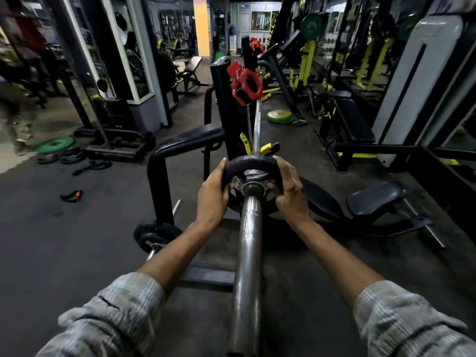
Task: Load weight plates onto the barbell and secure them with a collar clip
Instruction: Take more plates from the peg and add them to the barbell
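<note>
1. The gym floor was dark and rubbery, and it spread under every piece of equipment we could see.
2. A black bench rack stood upright ahead of us, with a padded bench running off to its left.
3. The barbell ran straight away from us down the middle of the view, its thick sleeve nearest us and its thin shaft continuing beyond the rack.
4. A small black weight plate sat on the barbell sleeve, threaded over it and upright, at the far end of the sleeve near the rack.
5. Behind it we saw part of a larger dark disc low on the same bar, though the view there was too dim for us to tell whether it was a second plate.
6. Our left hand was curled round the left rim of the weight plate, thumb on top and fingers wrapped over the near face.
7. Our right hand gripped the right rim in the same way, so the weight plate was clasped between both hands.
8. A red collar clip sat up on the rack upright, well apart from both hands.
9. Another loaded bar end lay on the floor to the lower left.
10. A green plate lay flat far left, and a yellow stack lay flat beyond the rack.
</note>
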A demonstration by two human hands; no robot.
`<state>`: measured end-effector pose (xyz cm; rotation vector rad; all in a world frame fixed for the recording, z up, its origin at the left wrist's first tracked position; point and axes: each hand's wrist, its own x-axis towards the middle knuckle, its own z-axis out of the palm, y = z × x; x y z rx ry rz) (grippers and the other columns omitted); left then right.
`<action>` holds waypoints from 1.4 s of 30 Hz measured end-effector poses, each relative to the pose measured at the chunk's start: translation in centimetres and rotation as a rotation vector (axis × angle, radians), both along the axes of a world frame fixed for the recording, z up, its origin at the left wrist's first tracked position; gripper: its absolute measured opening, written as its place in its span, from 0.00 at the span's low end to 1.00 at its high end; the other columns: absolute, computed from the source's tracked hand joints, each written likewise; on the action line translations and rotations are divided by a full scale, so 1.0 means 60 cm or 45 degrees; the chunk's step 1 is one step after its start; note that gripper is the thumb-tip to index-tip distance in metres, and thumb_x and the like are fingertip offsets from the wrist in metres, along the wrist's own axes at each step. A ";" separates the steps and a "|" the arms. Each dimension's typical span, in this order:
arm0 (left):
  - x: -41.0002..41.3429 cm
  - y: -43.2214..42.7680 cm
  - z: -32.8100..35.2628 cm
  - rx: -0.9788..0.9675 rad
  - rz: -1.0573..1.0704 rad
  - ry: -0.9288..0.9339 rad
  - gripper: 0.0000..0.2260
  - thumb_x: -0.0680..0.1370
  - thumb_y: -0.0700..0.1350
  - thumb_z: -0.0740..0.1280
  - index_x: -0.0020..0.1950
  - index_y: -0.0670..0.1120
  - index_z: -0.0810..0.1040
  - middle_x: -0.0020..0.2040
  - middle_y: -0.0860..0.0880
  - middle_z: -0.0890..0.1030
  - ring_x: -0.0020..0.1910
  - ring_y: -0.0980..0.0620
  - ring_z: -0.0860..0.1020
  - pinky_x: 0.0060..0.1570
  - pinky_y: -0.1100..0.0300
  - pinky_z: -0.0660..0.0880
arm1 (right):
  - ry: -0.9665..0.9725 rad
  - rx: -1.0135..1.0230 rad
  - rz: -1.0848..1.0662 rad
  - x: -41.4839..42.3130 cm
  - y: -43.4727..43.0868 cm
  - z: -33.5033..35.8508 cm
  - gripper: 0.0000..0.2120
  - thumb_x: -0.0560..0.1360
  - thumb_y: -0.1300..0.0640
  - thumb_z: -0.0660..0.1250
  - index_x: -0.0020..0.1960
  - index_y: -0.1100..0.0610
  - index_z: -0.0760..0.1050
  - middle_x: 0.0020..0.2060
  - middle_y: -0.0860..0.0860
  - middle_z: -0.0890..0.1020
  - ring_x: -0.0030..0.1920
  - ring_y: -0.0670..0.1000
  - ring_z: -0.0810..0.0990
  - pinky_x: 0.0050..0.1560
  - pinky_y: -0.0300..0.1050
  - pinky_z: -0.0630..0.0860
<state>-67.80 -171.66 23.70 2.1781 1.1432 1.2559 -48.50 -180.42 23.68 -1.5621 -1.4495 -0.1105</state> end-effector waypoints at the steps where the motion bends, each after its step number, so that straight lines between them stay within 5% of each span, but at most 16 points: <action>1: 0.000 -0.001 0.002 -0.007 -0.002 0.004 0.32 0.76 0.37 0.70 0.79 0.49 0.65 0.68 0.47 0.79 0.66 0.47 0.78 0.64 0.55 0.75 | 0.003 -0.006 -0.007 -0.001 0.000 0.001 0.33 0.77 0.66 0.70 0.79 0.54 0.64 0.73 0.53 0.72 0.72 0.57 0.74 0.71 0.57 0.74; 6: -0.023 -0.008 0.022 -0.047 -0.070 0.097 0.32 0.77 0.44 0.71 0.79 0.50 0.64 0.72 0.48 0.75 0.70 0.49 0.74 0.66 0.52 0.74 | -0.026 -0.065 -0.087 -0.015 -0.009 0.031 0.33 0.75 0.66 0.69 0.78 0.56 0.67 0.74 0.57 0.73 0.74 0.60 0.71 0.72 0.63 0.72; 10: -0.098 -0.010 0.039 0.030 -0.128 0.216 0.33 0.78 0.56 0.69 0.80 0.51 0.61 0.76 0.50 0.70 0.74 0.51 0.69 0.68 0.52 0.72 | -0.235 -0.043 -0.138 -0.072 -0.001 0.101 0.30 0.76 0.56 0.71 0.77 0.53 0.70 0.75 0.56 0.72 0.77 0.59 0.68 0.76 0.60 0.66; 19: -0.405 0.043 0.047 0.080 -0.129 0.370 0.32 0.78 0.56 0.69 0.79 0.52 0.63 0.75 0.50 0.71 0.72 0.51 0.71 0.69 0.52 0.71 | -0.689 -0.259 0.192 -0.342 0.061 0.142 0.27 0.78 0.49 0.68 0.75 0.53 0.72 0.75 0.54 0.73 0.77 0.59 0.69 0.75 0.59 0.68; 28: -0.658 0.100 -0.097 -0.214 -0.257 0.625 0.31 0.78 0.56 0.70 0.78 0.51 0.65 0.74 0.51 0.73 0.71 0.52 0.72 0.67 0.57 0.70 | -0.663 -0.709 0.264 -0.567 0.105 -0.022 0.31 0.77 0.38 0.65 0.76 0.52 0.71 0.75 0.54 0.74 0.76 0.57 0.71 0.73 0.57 0.71; 42: -0.719 0.282 -0.373 -0.764 -0.334 0.881 0.29 0.78 0.59 0.68 0.77 0.51 0.68 0.74 0.50 0.73 0.73 0.50 0.71 0.70 0.56 0.68 | -0.303 -1.310 0.280 -0.597 0.287 -0.329 0.31 0.80 0.38 0.63 0.78 0.51 0.66 0.74 0.52 0.74 0.72 0.58 0.74 0.69 0.55 0.71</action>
